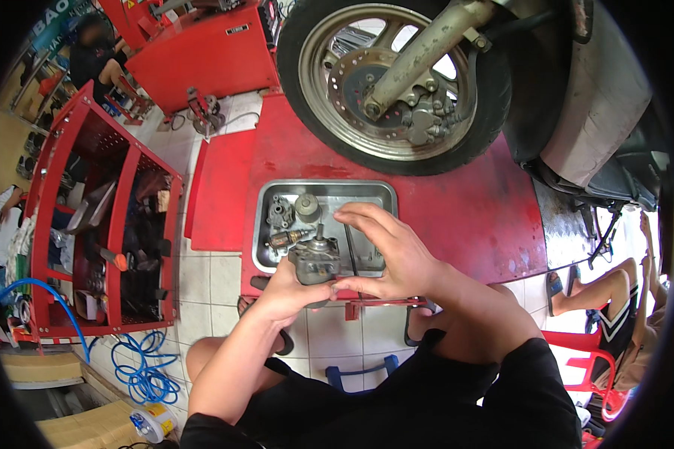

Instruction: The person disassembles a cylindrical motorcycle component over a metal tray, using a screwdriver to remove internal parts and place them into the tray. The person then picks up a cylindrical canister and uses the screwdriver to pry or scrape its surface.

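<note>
In front of me, above the near side of a metal tray [394,206], my left hand [279,296] is closed around a grey metal housing [318,263] with a thin shaft pointing up. My right hand [400,258] is beside it, fingers stretched out and apart. Its thumb reaches to the housing's lower edge; whether it presses there I cannot tell. Inside the tray lie a round metal cap [307,207], a small bolted casting [279,212] and a brass-coloured fitting [283,239]. A thin dark rod [351,247] leans there too.
The tray rests on a red lift platform [472,217] under a motorcycle's front wheel [397,82]. A red tool cart [112,224] stands left, with a coiled blue hose [146,367] near it. One person sits at right by a red chair [599,359]; others are at far left.
</note>
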The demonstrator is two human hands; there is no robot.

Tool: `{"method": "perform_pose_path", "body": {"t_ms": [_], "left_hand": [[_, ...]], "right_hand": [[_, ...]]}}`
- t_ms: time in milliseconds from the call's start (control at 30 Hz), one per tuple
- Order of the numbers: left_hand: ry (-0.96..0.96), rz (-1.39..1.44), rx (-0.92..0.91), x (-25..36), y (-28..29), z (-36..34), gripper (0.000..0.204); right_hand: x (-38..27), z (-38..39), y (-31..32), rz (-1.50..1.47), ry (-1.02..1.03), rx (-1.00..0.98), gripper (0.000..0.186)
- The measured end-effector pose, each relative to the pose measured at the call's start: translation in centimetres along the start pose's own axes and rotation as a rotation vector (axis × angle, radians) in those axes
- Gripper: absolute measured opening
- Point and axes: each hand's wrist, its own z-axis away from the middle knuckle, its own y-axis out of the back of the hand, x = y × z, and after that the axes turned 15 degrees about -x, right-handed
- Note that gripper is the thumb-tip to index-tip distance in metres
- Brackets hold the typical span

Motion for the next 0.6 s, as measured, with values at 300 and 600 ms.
{"method": "perform_pose_path", "body": {"t_ms": [300, 600], "left_hand": [[0.118, 0.292, -0.129, -0.2, -0.7, -0.5, 0.03], [0.351, 0.248, -0.431, -2.3, -0.4, -0.7, 0.059]], "right_hand": [[0.4, 0.3, 0.2, 0.403, 0.024, 0.001, 0.041], [1.1, 0.9, 0.0, 0.402, 0.314, -0.19, 0.041]]}}
